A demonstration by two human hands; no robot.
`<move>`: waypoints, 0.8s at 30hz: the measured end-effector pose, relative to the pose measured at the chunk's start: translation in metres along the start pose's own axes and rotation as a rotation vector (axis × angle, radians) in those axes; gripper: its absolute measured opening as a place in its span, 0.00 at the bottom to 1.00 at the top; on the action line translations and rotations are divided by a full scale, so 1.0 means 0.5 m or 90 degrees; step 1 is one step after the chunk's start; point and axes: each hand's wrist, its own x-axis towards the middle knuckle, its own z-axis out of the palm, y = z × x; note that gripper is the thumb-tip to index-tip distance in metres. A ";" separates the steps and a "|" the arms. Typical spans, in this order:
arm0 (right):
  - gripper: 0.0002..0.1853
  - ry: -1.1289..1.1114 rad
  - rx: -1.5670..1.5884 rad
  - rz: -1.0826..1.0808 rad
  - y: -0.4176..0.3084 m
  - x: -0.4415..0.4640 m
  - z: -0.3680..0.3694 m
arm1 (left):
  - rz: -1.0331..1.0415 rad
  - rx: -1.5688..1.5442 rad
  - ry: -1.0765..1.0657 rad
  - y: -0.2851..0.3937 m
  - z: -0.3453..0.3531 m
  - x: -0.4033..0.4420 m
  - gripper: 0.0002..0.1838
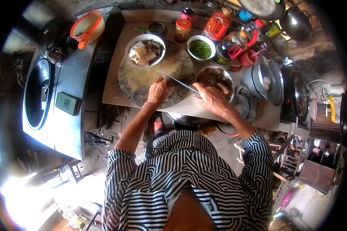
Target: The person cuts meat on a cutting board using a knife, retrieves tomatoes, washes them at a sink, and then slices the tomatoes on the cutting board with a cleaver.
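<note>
My right hand (pixel 211 99) is closed around the handle of a knife (pixel 178 81), whose narrow blade points left over the round wooden chopping board (pixel 137 82). On the board, near the blade's tip, my left hand (pixel 158 91) has its fingers curled down; whatever lies under them is hidden. A white bowl of pale chunks and dark pieces (pixel 145 52) stands on the board's far edge. Beside my right hand is a bowl of dark reddish meat (pixel 212 76). Farther back sits a bowl of chopped greens (pixel 200 49).
Jars and bottles crowd the back right, including a red-lidded jar (pixel 182 30) and a large bottle (pixel 231 46). A basin with eggs (pixel 266 82) and a grey cloth (pixel 246 103) lie right. At left are an orange-rimmed ladle (pixel 88 26) and a wok (pixel 38 96).
</note>
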 end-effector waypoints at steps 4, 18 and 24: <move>0.18 -0.023 -0.048 -0.046 0.021 -0.005 0.016 | 0.014 0.048 0.003 0.029 -0.009 -0.004 0.08; 0.17 -0.056 -0.274 -0.135 0.017 0.003 0.057 | 0.001 -0.012 -0.033 0.010 -0.003 0.010 0.11; 0.11 -0.041 -0.077 -0.096 -0.003 0.099 0.116 | -0.005 -0.056 -0.005 0.008 -0.001 -0.010 0.12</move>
